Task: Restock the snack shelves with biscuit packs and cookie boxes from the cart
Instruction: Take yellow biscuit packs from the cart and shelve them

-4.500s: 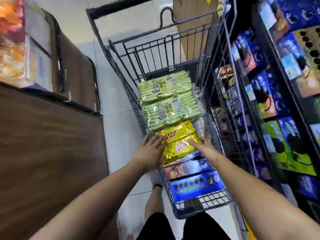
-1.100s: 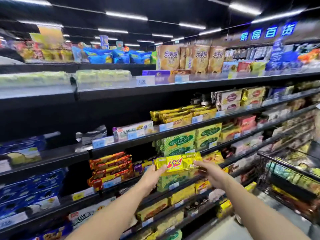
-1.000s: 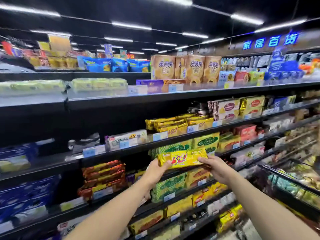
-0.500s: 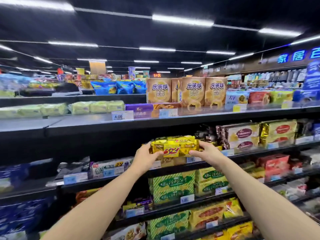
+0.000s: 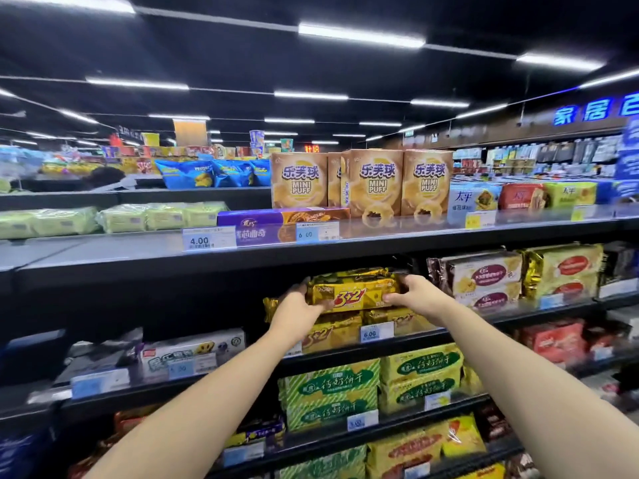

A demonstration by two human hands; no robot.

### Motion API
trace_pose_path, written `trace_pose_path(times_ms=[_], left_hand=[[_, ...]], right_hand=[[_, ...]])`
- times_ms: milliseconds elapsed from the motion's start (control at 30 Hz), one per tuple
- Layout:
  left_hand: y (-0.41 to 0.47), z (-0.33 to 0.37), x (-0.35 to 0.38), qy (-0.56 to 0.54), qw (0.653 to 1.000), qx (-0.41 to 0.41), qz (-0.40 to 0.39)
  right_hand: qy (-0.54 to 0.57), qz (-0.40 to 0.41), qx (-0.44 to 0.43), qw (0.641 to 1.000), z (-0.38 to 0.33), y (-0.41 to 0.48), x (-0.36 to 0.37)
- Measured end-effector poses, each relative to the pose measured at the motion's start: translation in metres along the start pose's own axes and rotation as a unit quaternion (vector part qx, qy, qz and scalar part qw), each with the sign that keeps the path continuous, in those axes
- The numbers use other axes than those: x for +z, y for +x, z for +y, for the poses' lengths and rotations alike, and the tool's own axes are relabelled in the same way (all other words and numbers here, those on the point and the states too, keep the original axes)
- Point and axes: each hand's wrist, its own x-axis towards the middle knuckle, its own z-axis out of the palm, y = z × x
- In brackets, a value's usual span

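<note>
Where the second shelf [image 5: 518,319] carries stacked gold packs [image 5: 332,332] behind a 6.00 price tag [image 5: 376,332], one gold biscuit pack [image 5: 352,292] lies level just above them. The left hand [image 5: 297,305] and right hand [image 5: 420,299] each have their grip clamped on one end of it.

Only the person's arms and hands are in sight. The left forearm [image 5: 207,392] and the right forearm [image 5: 518,368] are bare along their whole visible length, slim and smooth. The left hand [image 5: 297,307] and the right hand [image 5: 420,299] are bare too, fingers and wrists uncovered.
</note>
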Motion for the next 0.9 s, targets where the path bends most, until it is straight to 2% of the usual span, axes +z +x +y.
trace_pose_path(times_ms=[133,433,700,900], left_hand=[[0.001,0.023,0.03,0.007,1.0,0.011,0.005],[0.001,0.064,0.083,0.098,0.995,-0.014,-0.001],[0.007,0.076,0.104,0.132,0.99,-0.036,0.017],[0.001,0.07,0.117,0.158,0.987,-0.012,0.03]], right_hand=[[-0.022,0.003,0.016,1.0,0.015,0.001,-0.03],[-0.175,0.029,0.003,0.984,0.048,0.008,-0.056],[-0.294,0.098,-0.077,0.948,0.058,0.006,-0.05],[-0.333,0.182,-0.098,0.92,0.071,-0.002,-0.043]])
